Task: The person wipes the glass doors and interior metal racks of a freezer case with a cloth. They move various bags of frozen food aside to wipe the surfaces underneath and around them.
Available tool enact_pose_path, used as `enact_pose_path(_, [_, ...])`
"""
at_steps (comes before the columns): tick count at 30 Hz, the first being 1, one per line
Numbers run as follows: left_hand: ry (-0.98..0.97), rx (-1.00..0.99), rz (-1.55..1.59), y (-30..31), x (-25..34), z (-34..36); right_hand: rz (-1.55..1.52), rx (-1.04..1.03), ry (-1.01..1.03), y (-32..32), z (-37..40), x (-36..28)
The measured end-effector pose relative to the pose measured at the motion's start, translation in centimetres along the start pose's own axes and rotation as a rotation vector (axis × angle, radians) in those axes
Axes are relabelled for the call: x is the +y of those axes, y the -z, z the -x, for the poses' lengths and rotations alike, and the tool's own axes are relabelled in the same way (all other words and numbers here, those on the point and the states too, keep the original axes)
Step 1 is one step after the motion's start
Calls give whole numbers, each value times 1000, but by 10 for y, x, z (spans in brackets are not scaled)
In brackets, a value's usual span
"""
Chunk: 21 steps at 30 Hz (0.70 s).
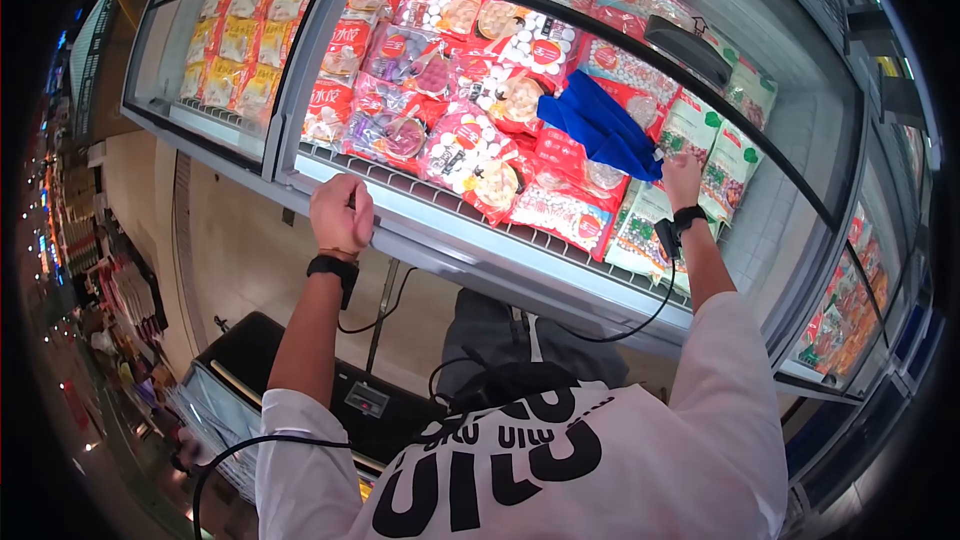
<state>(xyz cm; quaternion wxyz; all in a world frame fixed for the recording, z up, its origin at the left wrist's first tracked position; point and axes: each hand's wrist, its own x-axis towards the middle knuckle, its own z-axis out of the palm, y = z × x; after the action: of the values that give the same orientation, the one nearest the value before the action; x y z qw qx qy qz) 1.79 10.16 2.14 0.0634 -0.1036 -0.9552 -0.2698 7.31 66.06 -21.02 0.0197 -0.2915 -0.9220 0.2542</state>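
My right hand (683,180) is inside the freezer, its fingers closed on one end of a blue cloth (600,125). The cloth stretches away to the upper left, bunched in folds over red and white bags of frozen food (565,215). Beside and beneath this hand are white and green bags of mixed vegetables (728,172). My left hand (342,215) is at the front rim of the freezer (440,240), fingers curled into a loose fist. Both wrists carry black bands, and a cable runs from the right one.
A glass lid with a dark frame (590,12) and a black handle (690,50) spans the back of the freezer. Yellow packages (238,40) fill the left section. A black case (375,395) lies below on the left. Another freezer section (850,290) stands at the right.
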Motion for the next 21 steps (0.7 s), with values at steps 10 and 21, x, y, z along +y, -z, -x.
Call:
enact_pose_path(10, [3,-8,5,-2,-1,-1,-620,-412,-63,-13,-7,-144])
enact_pose_path(21, [-33,16,-21,0,3,-3,259,-367,303,-57,40,-162])
